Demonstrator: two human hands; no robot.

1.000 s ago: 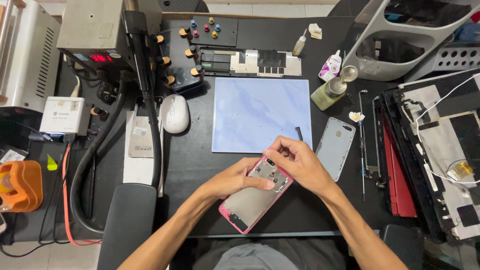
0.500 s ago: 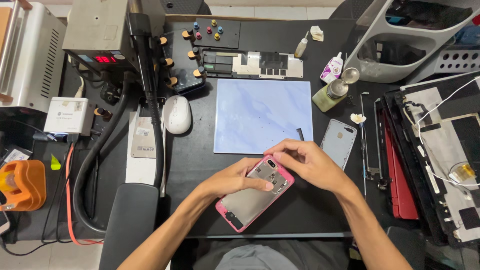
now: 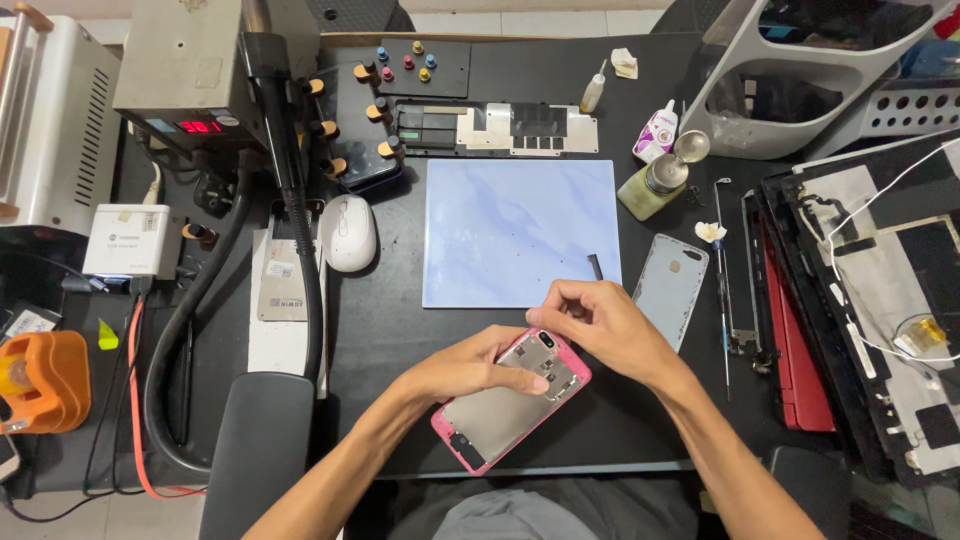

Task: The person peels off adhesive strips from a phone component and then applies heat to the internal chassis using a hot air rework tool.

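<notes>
Resting at the near edge of the dark surface (image 3: 400,330), a pink-framed opened phone (image 3: 510,400) lies tilted, its metal inner plates facing up. The left hand (image 3: 470,368) lies over the phone's upper left side, fingers curled down on it and a fingertip pressed on the inner plate near the top. The right hand (image 3: 605,325) is bunched at the phone's top corner, fingers pinched together at its edge; whether they hold a small tool or part cannot be told. The two hands sit close together, nearly touching above the phone.

Just beyond the hands lies a pale blue work mat (image 3: 515,230), with a small dark strip (image 3: 596,267) at its right edge. A grey phone back cover (image 3: 672,290) lies just right of the right hand. Farther back stand a green-tinted pump bottle (image 3: 655,185) and a small white bottle (image 3: 655,132). A white computer mouse (image 3: 350,232) sits left of the mat, beside a black hose (image 3: 300,250) that runs down from a grey machine with a red display (image 3: 190,70). Dark flat panels with a red one among them (image 3: 790,330) are stacked at the right. An orange tool (image 3: 45,380) sits at the far left.
</notes>
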